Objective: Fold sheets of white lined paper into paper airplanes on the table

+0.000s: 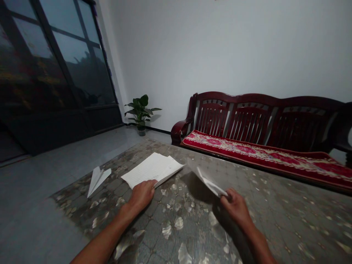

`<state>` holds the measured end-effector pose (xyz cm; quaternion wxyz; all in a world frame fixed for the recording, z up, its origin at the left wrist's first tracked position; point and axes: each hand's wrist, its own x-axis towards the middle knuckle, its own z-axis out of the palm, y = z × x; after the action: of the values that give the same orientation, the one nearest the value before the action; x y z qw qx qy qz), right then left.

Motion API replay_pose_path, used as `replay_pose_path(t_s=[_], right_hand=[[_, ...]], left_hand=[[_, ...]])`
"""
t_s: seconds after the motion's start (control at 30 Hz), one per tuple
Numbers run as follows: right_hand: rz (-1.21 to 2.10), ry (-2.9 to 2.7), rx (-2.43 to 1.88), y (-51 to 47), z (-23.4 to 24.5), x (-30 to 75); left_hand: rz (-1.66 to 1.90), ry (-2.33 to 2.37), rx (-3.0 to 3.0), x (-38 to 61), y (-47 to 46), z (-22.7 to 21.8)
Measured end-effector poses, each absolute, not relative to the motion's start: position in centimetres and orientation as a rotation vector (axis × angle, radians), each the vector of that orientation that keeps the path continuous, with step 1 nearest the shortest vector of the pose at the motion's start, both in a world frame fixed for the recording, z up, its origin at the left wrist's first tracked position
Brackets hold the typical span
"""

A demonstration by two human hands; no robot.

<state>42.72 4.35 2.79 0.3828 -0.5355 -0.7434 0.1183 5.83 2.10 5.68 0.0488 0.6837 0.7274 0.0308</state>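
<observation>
1. The person's two bare forearms are reaching in from the near edge of the tabletop point(178, 234), which is lying under a glossy floral cover.
2. Beyond its far edge, a dark wooden sofa point(211, 117) is standing against the wall, with a red patterned cushion point(247, 156) lying along its seat. A potted plant point(140, 112) is standing on the floor beside a glass door point(68, 62).
3. A stack of paper point(151, 169) is lying flat near the middle of the tabletop, unfolded, with its long axis running from near-left toward far-right.
4. A paper dart point(96, 180) is lying finished near the left edge, its nose pointing toward the near-left corner.
5. The left hand point(141, 196) is resting on the stack's near edge, its fingers pressed together. Whether the thumb is pinching the paper from beneath cannot be told.
6. The right hand point(236, 209) is pinching one end of a loose sheet point(210, 182) between thumb and fingers. The blurred sheet is slanting up and leftward toward the stack, lifted off the tabletop, and shows no clear folds.
</observation>
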Motion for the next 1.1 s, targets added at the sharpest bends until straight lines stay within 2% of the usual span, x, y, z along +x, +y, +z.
replay_pose_path(t_s=[0.17, 0.3, 0.43, 0.53, 0.67, 0.87, 1.1], right_hand=[[0.036, -1.786, -1.265, 3.4, 4.3, 42.9], [0.035, -2.025, -1.147, 2.5, 4.2, 38.2], [0.154, -2.26, -1.209, 1.6, 2.4, 34.3], [0.221, -2.396, -1.193, 0.8, 1.7, 32.5], [0.283, -2.391, -1.209, 0.3, 1.8, 30.7], [0.332, -2.319, -1.293, 0.9, 1.5, 27.5], [0.555, -2.286, -1.039, 0.9, 2.4, 26.1]], left_hand=[[0.029, 2.096, 2.248, 8.2, 0.6, 4.4], [0.286, 1.875, 2.178, 9.5, -0.4, 4.0], [0.741, 1.576, 1.553, 8.6, 0.2, 3.7], [0.93, 1.403, 1.086, 7.5, 1.2, 3.4], [1.063, 1.438, 1.03, 6.8, 1.7, 3.3], [1.033, 1.298, 1.084, 7.3, 1.7, 3.5], [1.11, 1.587, 1.182, 4.3, 3.1, 3.2]])
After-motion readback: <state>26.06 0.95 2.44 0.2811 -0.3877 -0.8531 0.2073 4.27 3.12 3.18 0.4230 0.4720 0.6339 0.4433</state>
